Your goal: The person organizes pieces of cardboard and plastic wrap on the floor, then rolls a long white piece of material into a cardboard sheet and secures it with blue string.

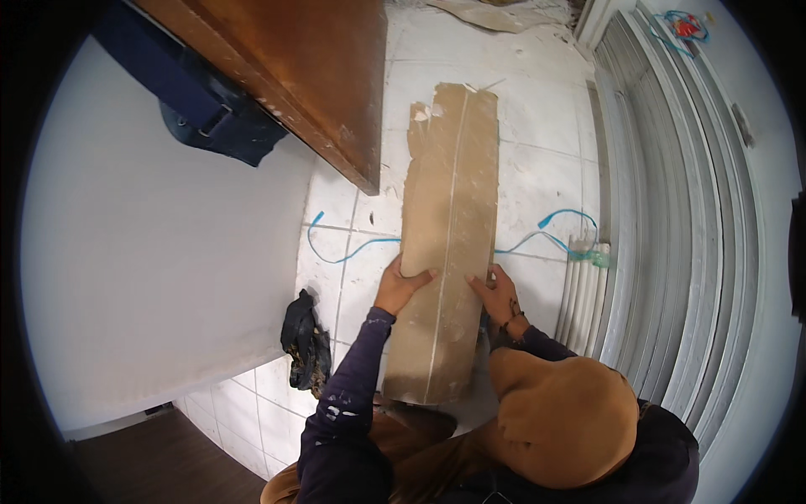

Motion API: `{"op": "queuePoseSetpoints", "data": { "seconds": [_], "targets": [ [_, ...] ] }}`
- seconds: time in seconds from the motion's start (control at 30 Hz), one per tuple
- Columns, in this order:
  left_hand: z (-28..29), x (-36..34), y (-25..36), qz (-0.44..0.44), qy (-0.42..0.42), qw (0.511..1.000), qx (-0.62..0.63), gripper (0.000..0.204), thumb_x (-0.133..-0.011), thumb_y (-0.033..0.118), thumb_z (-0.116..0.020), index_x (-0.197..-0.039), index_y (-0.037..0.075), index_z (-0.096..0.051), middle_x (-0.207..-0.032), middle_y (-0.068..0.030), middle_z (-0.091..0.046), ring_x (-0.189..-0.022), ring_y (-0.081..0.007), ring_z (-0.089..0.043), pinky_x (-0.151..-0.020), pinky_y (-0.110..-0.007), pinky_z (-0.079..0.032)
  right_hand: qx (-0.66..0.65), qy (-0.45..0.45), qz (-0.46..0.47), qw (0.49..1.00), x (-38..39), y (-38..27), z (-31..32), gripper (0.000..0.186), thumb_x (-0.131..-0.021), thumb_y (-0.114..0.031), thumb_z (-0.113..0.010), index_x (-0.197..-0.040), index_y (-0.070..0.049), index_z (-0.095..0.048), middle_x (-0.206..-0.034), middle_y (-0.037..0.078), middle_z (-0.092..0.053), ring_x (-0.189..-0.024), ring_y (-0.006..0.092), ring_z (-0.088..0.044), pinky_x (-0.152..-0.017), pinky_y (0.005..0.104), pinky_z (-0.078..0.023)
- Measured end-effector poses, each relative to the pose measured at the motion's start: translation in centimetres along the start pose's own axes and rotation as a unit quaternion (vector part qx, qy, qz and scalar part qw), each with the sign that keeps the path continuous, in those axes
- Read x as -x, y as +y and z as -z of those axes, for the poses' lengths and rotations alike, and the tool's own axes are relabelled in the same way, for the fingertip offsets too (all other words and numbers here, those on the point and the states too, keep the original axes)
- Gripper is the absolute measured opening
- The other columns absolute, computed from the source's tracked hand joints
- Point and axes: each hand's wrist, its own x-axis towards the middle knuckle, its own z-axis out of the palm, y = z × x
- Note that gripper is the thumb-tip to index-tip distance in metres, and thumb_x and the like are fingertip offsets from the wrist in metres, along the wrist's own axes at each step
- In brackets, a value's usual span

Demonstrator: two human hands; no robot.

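Below you, the white tiled floor (541,181) carries a crumpled black bundle (306,344) and a blue strap (369,244) running beneath the cardboard (449,210).

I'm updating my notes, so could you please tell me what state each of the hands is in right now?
Left hand: holding the cardboard by its left edge.
Right hand: holding the cardboard by its right edge.

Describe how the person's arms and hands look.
The left sleeve is long, dark purplish navy, with white smudges; the right sleeve is similarly dark. The left hand and right hand are ungloved, and a dark bracelet circles the right wrist.
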Motion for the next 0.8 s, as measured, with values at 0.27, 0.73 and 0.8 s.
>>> {"op": "queuePoseSetpoints", "data": {
  "seconds": [0.27,0.73,0.8],
  "targets": [
    [0.8,0.6,-2.3,-0.152,0.229,0.881,-0.384,0.088,-0.078,0.035,-0.088,-0.146,-0.003,-0.046,-0.151,-0.0336,-0.042,-0.145,-0.0478,-0.034,-0.121,-0.053,-0.028,0.205,0.085,0.161,0.962,-3.4,-0.5,3.6,0.049,-0.088,-0.030,-0.078,-0.124,-0.001,-0.064,-0.115,0.022,-0.069,-0.100,0.0321,-0.068,-0.082,0.0409,-0.054],
    [0.6,0.0,-3.5,-0.064,0.077,0.981,-0.166,0.095,-0.085,0.021,-0.086,-0.156,-0.010,-0.030,-0.146,-0.0244,-0.056,-0.135,-0.0285,-0.056,-0.113,-0.037,-0.043,0.381,-0.004,0.083,0.921,-7.5,0.0,0.0,0.123,-0.084,-0.075,-0.066,-0.166,-0.002,-0.011,-0.163,0.043,-0.002,-0.154,0.0574,-0.001,-0.121,0.0648,-0.011],
    [0.2,0.1,-3.2,-0.069,0.084,0.982,-0.154,0.096,-0.084,0.021,-0.086,-0.157,-0.009,-0.030,-0.145,-0.0238,-0.057,-0.133,-0.0291,-0.057,-0.112,-0.037,-0.044,0.391,0.028,0.067,0.917,-7.3,-0.5,-0.3,0.127,-0.078,-0.076,-0.072,-0.165,-0.004,-0.013,-0.163,0.043,-0.006,-0.153,0.0576,-0.004,-0.121,0.0641,-0.012]
  ]
}}
